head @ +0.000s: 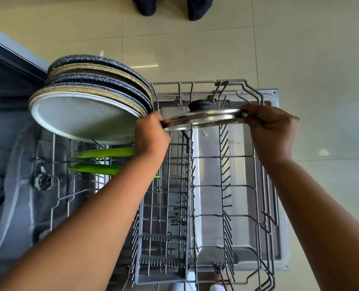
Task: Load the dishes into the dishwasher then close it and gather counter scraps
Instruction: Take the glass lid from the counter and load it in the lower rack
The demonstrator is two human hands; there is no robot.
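Both hands grip the round glass lid with its steel rim and black knob [202,117], left hand [151,133] and right hand [271,128] pinching opposite edges, holding it nearly flat, knob up, above the pulled-out grey wire dishwasher rack [222,185], beside the standing speckled plates [94,97].

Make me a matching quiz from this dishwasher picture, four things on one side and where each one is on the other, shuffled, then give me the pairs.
Things:
1. glass lid
2. stack of plates
3. green items
4. cutlery basket

Places:
A. standing on edge at the rack's far left
B. near middle of the lower rack, nothing seen in it
C. held over the rack between the left hand and right hand
D. slotted in the rack just below the plates

Pairs: 1-C, 2-A, 3-D, 4-B
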